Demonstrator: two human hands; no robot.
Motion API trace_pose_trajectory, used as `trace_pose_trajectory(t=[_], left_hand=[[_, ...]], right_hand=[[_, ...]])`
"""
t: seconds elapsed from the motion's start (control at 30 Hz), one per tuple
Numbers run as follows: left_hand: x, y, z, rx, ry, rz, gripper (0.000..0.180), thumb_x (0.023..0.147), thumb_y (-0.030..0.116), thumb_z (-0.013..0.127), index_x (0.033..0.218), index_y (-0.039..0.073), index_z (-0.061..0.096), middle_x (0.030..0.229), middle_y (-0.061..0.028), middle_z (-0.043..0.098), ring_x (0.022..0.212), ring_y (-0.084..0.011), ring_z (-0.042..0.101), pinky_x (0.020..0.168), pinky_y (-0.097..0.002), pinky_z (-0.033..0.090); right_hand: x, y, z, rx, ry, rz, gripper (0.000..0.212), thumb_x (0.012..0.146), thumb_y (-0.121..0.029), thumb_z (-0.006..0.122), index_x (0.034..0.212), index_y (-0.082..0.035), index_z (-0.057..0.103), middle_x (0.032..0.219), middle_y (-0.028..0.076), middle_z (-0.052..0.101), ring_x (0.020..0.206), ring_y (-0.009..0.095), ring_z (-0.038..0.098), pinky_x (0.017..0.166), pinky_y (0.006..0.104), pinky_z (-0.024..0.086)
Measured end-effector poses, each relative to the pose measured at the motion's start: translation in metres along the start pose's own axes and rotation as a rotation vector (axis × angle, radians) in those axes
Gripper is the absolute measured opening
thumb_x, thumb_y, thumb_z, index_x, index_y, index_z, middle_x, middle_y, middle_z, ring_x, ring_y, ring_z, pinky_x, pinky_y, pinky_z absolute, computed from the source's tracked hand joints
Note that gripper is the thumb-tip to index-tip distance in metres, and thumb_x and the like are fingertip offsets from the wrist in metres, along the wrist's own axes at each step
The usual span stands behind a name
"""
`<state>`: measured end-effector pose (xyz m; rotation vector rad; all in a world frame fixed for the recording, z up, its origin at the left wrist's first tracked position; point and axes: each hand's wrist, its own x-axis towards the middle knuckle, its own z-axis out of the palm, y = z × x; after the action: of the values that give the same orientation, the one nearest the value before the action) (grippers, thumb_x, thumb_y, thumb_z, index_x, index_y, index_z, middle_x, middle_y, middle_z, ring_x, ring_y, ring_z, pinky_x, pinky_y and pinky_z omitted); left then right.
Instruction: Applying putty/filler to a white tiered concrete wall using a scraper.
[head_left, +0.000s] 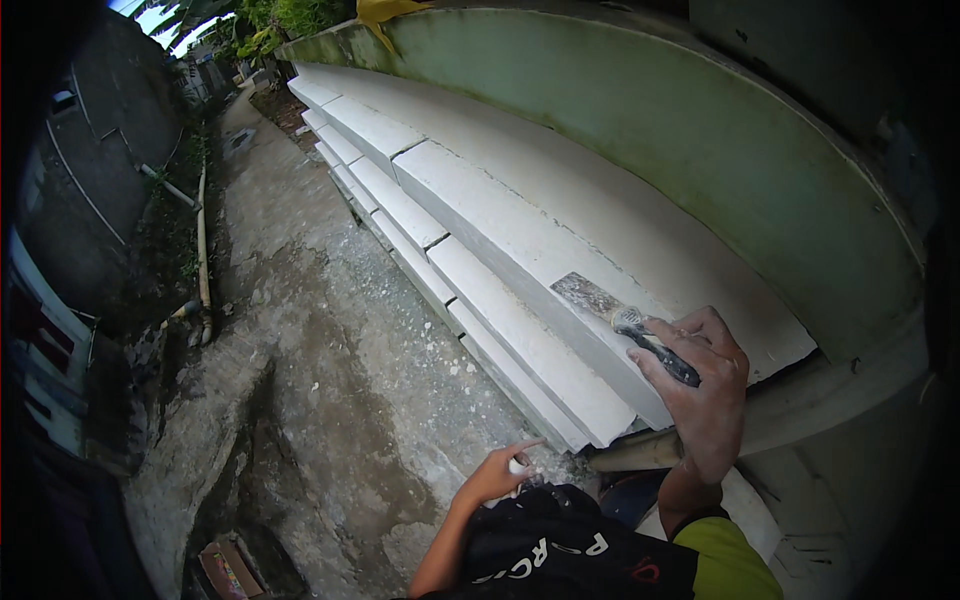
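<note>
My right hand (700, 390) grips the dark handle of a flat metal scraper (600, 303). Its blade lies flat on the top front edge of a stack of long white moulded strips (500, 240). The strips lean in steps along a pale green wall (700, 130). My left hand (497, 472) hangs lower, near the bottom end of the stack, with the fingers pinched on a small white lump (517, 466). A black bag (570, 550) sits just below both hands.
A rough concrete path (320, 350) runs along the left of the stack, speckled with white chips. Pipes (203, 240) lie by a dark wall on the far left. A small coloured box (228, 570) lies at the bottom left. Plants grow at the far end.
</note>
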<state>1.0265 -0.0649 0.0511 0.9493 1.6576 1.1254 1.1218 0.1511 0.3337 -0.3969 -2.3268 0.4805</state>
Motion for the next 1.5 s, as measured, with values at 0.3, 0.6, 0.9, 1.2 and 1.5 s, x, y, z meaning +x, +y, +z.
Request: trace_pose_trajectory(t=[0.3, 0.6, 0.9, 1.2, 1.5], left_hand=[[0.021, -0.006, -0.02, -1.018, 0.712, 0.142, 0.057, 0.088, 0.004, 0.055, 0.143, 0.01, 0.045, 0.122, -0.0101, 0.058, 0.075, -0.016, 0.058, 0.067, -0.0288, 0.05], [0.052, -0.081, -0.014, -1.992, 0.956, 0.196, 0.051, 0.1, 0.004, 0.046, 0.145, 0.023, 0.034, 0.124, -0.0137, 0.059, 0.094, -0.0262, 0.061, 0.081, -0.0426, 0.056], [0.089, -0.031, -0.045, -1.907, 0.802, 0.24, 0.028, 0.109, 0.034, 0.043, 0.116, 0.008, 0.05, 0.091, -0.0108, 0.059, 0.073, -0.0179, 0.059, 0.058, -0.0293, 0.054], [0.123, 0.022, -0.096, -1.713, 0.63, 0.196, 0.018, 0.105, 0.032, 0.048, 0.102, 0.014, 0.052, 0.089, 0.0008, 0.058, 0.066, -0.0141, 0.055, 0.052, -0.0275, 0.047], [0.117, 0.033, -0.156, -1.692, 0.518, 0.028, 0.014, 0.103, 0.025, 0.044, 0.112, 0.016, 0.05, 0.084, 0.0, 0.052, 0.064, -0.0151, 0.051, 0.052, -0.0307, 0.046]], right_hand=[[0.059, 0.002, 0.014, -0.105, -0.367, -0.005, 0.035, 0.092, -0.024, 0.069, 0.123, -0.006, 0.071, 0.112, 0.019, 0.065, 0.097, 0.034, 0.067, 0.091, 0.0423, 0.052], [0.044, 0.013, 0.024, -0.173, -0.399, -0.062, 0.039, 0.096, -0.031, 0.065, 0.129, -0.01, 0.068, 0.114, 0.019, 0.063, 0.095, 0.037, 0.069, 0.086, 0.0445, 0.055], [0.034, 0.007, 0.023, -0.083, -0.361, -0.068, 0.04, 0.087, -0.02, 0.075, 0.124, -0.007, 0.07, 0.108, 0.015, 0.065, 0.094, 0.033, 0.067, 0.087, 0.0407, 0.052], [0.055, 0.008, 0.036, -0.146, -0.27, -0.05, 0.034, 0.087, -0.026, 0.076, 0.115, -0.009, 0.076, 0.104, 0.012, 0.068, 0.089, 0.03, 0.068, 0.084, 0.0404, 0.052], [0.098, -0.019, 0.058, -0.171, -0.436, -0.04, 0.03, 0.092, -0.024, 0.068, 0.118, -0.012, 0.075, 0.101, 0.014, 0.069, 0.087, 0.031, 0.066, 0.086, 0.0404, 0.051]])
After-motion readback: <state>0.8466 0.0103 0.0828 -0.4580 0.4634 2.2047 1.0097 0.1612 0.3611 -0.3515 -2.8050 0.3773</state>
